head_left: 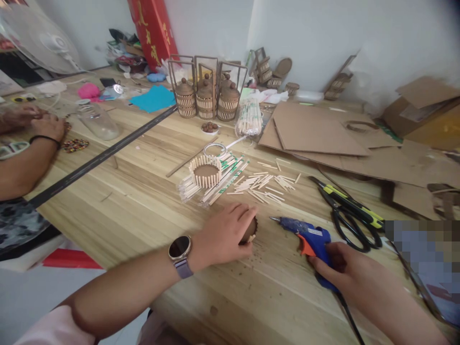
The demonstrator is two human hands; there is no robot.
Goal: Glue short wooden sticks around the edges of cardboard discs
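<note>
My left hand [230, 232], with a watch on its wrist, is curled over a small round brown cardboard disc [250, 232] on the table. Part of the disc is hidden under the fingers; a short pale stick piece shows at its lower edge. In my right hand [345, 268] is the handle of a blue hot glue gun [304, 227] with an orange trigger. Its nozzle points left, towards the disc. Beyond my left hand, a round brown base ringed with upright sticks [206, 172] rests on wrapped chopsticks [194, 191]. Cut stick pieces [257, 184] lie scattered beside it.
Scissors [345, 220] and a yellow-black utility knife [352, 203] lie right of the glue gun, near a phone-like device [427, 273]. Cardboard sheets [319, 127] cover the back right. Several lidded stick baskets [206, 98] stand behind. At left are another person's hands [46, 124].
</note>
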